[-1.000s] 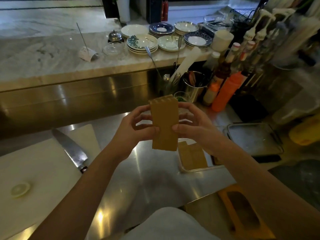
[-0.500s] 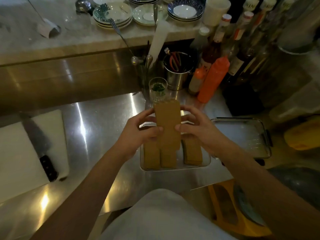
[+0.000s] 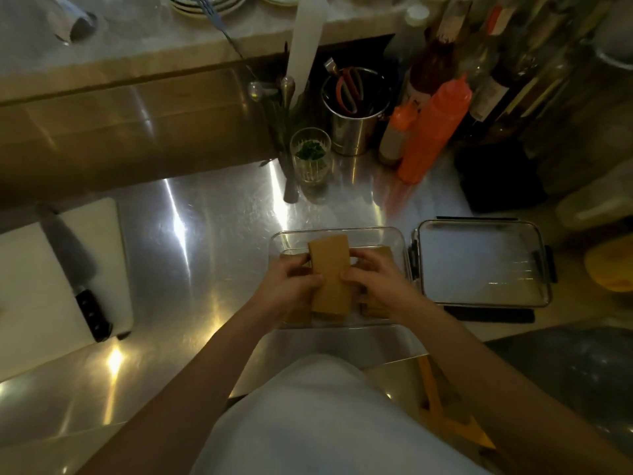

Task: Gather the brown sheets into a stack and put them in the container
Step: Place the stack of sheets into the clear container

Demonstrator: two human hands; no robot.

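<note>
A stack of brown sheets (image 3: 329, 274) is gripped between both hands, my left hand (image 3: 291, 281) on its left edge and my right hand (image 3: 375, 279) on its right. The stack sits low inside a clear rectangular container (image 3: 342, 233) on the steel counter. More brown sheets (image 3: 385, 250) lie in the container on both sides of the held stack, mostly hidden by my hands.
The container's lid (image 3: 479, 262) lies just right of it. A white cutting board (image 3: 24, 286) with a knife (image 3: 77, 272) is at the left. A glass (image 3: 310, 156), utensil tin (image 3: 354, 111) and orange squeeze bottles (image 3: 431, 132) stand behind.
Both hands have lowered the stack from chest height down into the container. The camera has tilted downward.
</note>
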